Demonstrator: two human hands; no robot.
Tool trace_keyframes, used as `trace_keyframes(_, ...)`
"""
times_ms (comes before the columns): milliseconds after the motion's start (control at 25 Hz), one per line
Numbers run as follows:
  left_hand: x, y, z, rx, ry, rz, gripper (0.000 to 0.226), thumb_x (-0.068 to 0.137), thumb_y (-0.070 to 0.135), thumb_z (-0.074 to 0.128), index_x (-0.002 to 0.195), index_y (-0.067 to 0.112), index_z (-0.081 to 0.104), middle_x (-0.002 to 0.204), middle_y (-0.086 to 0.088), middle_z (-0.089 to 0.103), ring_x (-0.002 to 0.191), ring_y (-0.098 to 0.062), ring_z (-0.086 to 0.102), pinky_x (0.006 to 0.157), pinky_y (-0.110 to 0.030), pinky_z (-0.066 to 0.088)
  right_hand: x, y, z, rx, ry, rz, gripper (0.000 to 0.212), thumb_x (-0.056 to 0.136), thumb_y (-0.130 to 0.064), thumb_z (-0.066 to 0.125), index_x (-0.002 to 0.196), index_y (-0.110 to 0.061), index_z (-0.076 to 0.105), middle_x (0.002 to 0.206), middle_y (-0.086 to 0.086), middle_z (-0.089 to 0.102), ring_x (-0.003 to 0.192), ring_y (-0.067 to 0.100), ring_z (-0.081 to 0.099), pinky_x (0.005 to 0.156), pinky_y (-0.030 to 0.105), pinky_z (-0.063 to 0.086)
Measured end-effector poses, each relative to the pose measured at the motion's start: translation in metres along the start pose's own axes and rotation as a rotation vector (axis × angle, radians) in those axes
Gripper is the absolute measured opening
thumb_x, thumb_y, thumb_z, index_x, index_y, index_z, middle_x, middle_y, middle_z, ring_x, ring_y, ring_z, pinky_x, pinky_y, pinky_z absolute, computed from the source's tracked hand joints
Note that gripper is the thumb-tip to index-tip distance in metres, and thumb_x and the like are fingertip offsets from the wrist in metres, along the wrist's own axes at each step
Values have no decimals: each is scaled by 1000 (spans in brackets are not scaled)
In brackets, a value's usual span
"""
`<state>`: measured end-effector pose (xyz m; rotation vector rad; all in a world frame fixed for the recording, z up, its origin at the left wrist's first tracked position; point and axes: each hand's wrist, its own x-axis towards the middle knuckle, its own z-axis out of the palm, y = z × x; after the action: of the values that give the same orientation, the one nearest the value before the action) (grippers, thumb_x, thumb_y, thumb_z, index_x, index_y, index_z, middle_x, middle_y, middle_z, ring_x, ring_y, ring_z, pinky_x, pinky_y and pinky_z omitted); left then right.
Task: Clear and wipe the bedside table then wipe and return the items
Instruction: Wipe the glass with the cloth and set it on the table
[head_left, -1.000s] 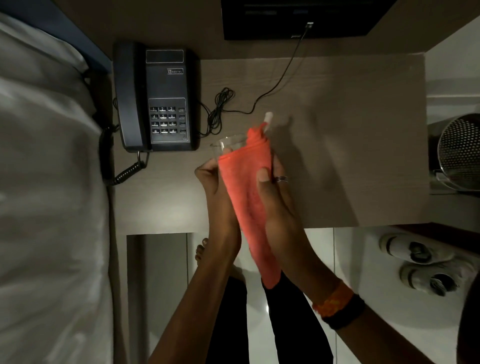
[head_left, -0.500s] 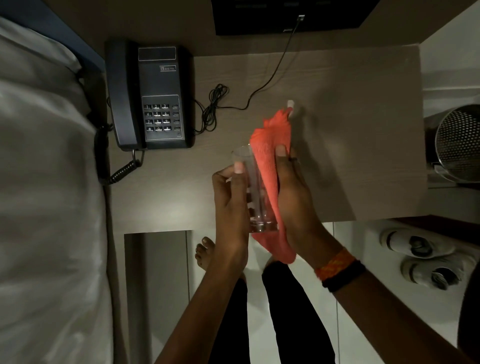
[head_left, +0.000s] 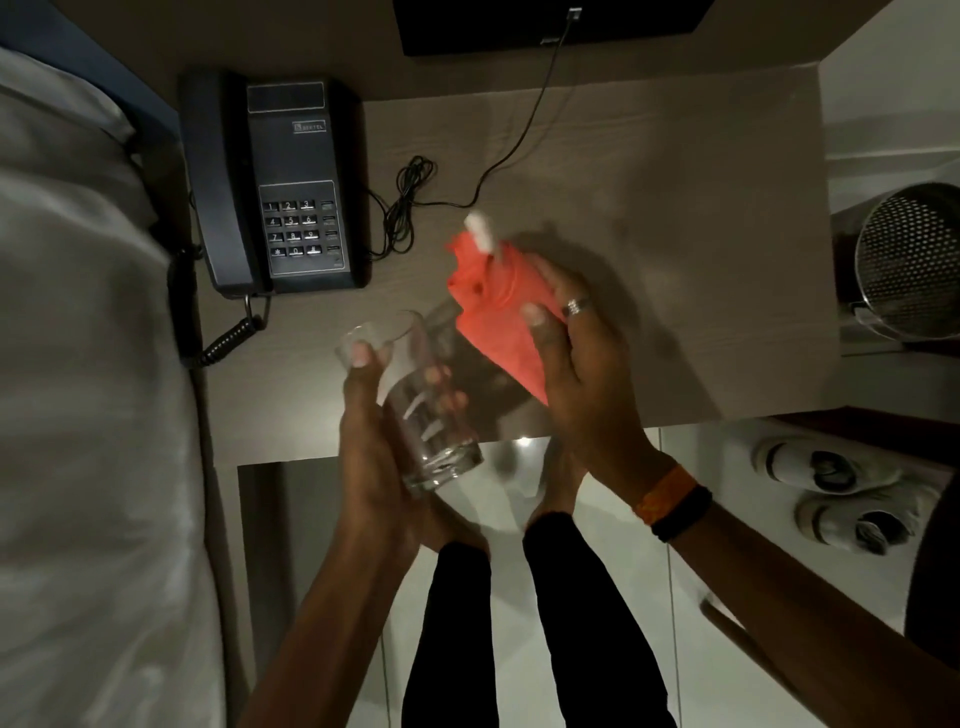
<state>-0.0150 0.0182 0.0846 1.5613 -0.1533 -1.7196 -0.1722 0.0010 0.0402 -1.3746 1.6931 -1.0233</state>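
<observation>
Head view shows the left hand (head_left: 379, 441) wrapped around a clear drinking glass (head_left: 415, 400), thumb near the rim and fingers visible through the wall, holding it tilted above the front edge of the counter (head_left: 649, 182). Just to its right, apart from the glass, the right hand (head_left: 582, 374) is closed on a bunched orange-red cloth (head_left: 493, 306), whose white tag (head_left: 480, 231) sticks out at the far end; a ring sits on one finger and orange and black bands circle the wrist. On the counter's far left stands a black desk telephone (head_left: 280, 182), with a thin black cable (head_left: 410, 202) coiled beside it. A bed (head_left: 78, 364) lies to the left, a perforated metal bin (head_left: 914, 260) to the right, and white shoes (head_left: 831, 493) rest on the floor.
</observation>
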Motion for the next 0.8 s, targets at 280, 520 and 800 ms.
trace_keyframes(280,25,0,3,388,1,-34,62,83,44,74,136,23,51,121,-10,71,93,-27,77,71,-42,65,-49,64,2,-442,-406,-131,58,97,-13,58,152,-21,43,169,10,24,158,21,17,128,39,22)
trace_keyframes(520,48,4,119,1000,-258,325,37,83,30,80,116,23,68,102,4,74,96,-15,72,91,-30,58,27,52,-64,-459,-83,-258,65,88,-6,71,147,-19,48,158,9,46,151,28,36,124,44,32)
trace_keyframes(800,137,-9,243,959,-367,676,72,74,40,81,138,22,54,121,20,61,106,11,58,97,-14,48,155,103,-126,-177,104,62,44,92,-6,65,134,4,54,118,13,71,99,13,69,88,22,58)
